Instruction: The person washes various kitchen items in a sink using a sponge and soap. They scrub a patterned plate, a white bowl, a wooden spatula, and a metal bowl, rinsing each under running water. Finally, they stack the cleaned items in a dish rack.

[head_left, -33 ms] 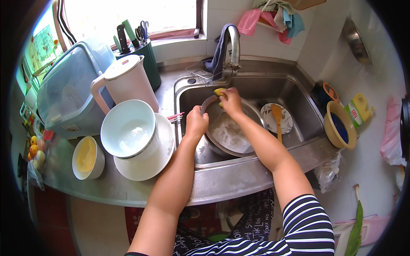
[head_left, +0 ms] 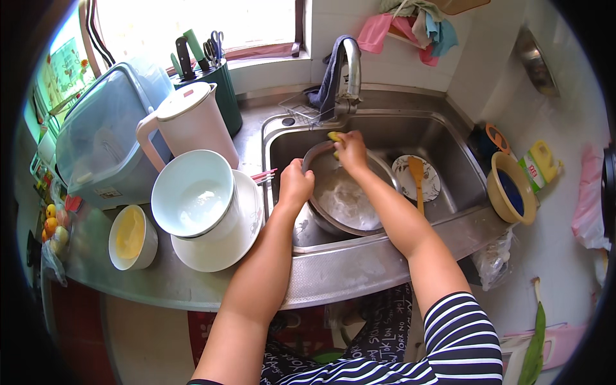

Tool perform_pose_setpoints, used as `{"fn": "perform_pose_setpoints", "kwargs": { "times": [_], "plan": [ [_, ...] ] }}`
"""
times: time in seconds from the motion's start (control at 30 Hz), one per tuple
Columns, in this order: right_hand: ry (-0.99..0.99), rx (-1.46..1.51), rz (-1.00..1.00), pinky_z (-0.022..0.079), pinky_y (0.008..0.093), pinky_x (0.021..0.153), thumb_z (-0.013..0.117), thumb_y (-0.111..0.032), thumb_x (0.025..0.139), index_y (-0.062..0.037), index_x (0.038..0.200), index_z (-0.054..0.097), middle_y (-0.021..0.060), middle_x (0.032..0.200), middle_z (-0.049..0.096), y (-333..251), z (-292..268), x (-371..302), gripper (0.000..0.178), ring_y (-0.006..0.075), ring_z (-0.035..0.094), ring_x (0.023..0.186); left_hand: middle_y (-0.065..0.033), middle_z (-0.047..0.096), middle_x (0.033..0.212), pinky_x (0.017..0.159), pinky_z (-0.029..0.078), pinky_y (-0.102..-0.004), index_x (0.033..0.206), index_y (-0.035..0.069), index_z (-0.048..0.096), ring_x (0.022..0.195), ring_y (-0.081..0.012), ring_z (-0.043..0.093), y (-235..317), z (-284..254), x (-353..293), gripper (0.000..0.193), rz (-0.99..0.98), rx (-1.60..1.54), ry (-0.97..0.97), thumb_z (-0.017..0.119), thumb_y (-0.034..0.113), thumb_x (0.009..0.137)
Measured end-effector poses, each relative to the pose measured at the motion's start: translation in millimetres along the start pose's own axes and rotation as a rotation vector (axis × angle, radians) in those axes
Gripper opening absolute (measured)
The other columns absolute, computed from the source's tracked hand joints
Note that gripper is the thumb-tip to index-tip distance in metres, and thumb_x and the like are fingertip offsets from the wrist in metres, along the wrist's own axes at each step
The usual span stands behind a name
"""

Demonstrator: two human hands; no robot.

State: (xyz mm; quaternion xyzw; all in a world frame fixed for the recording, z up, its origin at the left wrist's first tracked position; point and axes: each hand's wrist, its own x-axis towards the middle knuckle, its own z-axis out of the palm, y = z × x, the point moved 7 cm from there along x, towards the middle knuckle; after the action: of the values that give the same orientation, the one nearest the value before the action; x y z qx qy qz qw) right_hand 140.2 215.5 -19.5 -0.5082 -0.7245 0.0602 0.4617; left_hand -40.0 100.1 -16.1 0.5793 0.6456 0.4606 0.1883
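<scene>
A round metal basin [head_left: 350, 204] with sudsy water in it rests in the steel sink [head_left: 449, 138]. My left hand [head_left: 296, 184] is closed around the basin's left rim. At the far side of that rim, my right hand [head_left: 351, 153] presses a yellow sponge [head_left: 335, 136], mostly covered by the fingers. Right of the basin, a patterned plate [head_left: 434, 181] lies in the sink with a wooden spatula [head_left: 417, 172] across it.
Left of the sink stand stacked white bowls [head_left: 192, 192] on a white plate [head_left: 247, 240], a bowl with yellow inside [head_left: 130, 237], a pink kettle [head_left: 199, 125] and a knife block [head_left: 224, 96]. The faucet [head_left: 351, 70] rises behind; a tan basin [head_left: 511, 188] stands right.
My right hand and the sponge have shifted slightly to the right along the basin's far rim. The left hand keeps its place.
</scene>
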Motion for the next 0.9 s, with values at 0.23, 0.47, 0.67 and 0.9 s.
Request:
{"fn": "perform_pose_setpoints", "kwargs": {
  "times": [0.23,0.47,0.67,0.9],
  "plan": [
    [-0.160,0.126,-0.155,0.050,0.0411,0.076,0.069,-0.019,0.080,-0.0120,0.106,0.073,0.0156,0.090,0.060,-40,21,-11,0.028,0.0310,0.060,0.086,-0.0294,0.064,0.087,0.077,0.048,-0.0499,0.096,-0.004,0.062,0.088,-0.0453,0.063,5,3,0,0.029,0.037,0.039,-0.005,0.058,0.025,0.094],
    [-0.612,0.529,0.024,0.046,0.0338,0.063,0.070,-0.018,0.081,-0.0041,0.100,0.054,0.0099,0.077,0.059,-92,13,-68,0.028,0.0175,0.056,0.069,-0.0339,0.063,0.103,0.094,0.041,-0.0517,0.104,-0.008,0.065,0.106,-0.0484,0.057,8,-11,-1,0.091,-0.178,-0.082,-0.058,0.009,0.064,0.098],
    [-1.038,0.532,-0.232,0.045,0.0330,0.070,0.069,-0.011,0.079,-0.0065,0.099,0.058,0.0067,0.084,0.057,-116,-31,-119,0.023,0.0153,0.055,0.079,-0.0313,0.064,0.104,0.090,0.048,-0.0484,0.111,-0.006,0.058,0.102,-0.0448,0.062,-17,-5,1,0.047,-0.130,0.180,-0.065,0.062,0.034,0.087],
    [-1.546,0.501,-0.043,0.047,0.0280,0.083,0.068,-0.008,0.079,-0.0074,0.105,0.068,0.0036,0.103,0.063,-63,-78,-140,0.026,0.0121,0.058,0.095,-0.0315,0.064,0.103,0.090,0.049,-0.0482,0.115,-0.005,0.053,0.100,-0.0460,0.062,-11,-2,-6,0.038,-0.057,0.229,-0.087,0.061,0.012,0.083]
  ]
}}
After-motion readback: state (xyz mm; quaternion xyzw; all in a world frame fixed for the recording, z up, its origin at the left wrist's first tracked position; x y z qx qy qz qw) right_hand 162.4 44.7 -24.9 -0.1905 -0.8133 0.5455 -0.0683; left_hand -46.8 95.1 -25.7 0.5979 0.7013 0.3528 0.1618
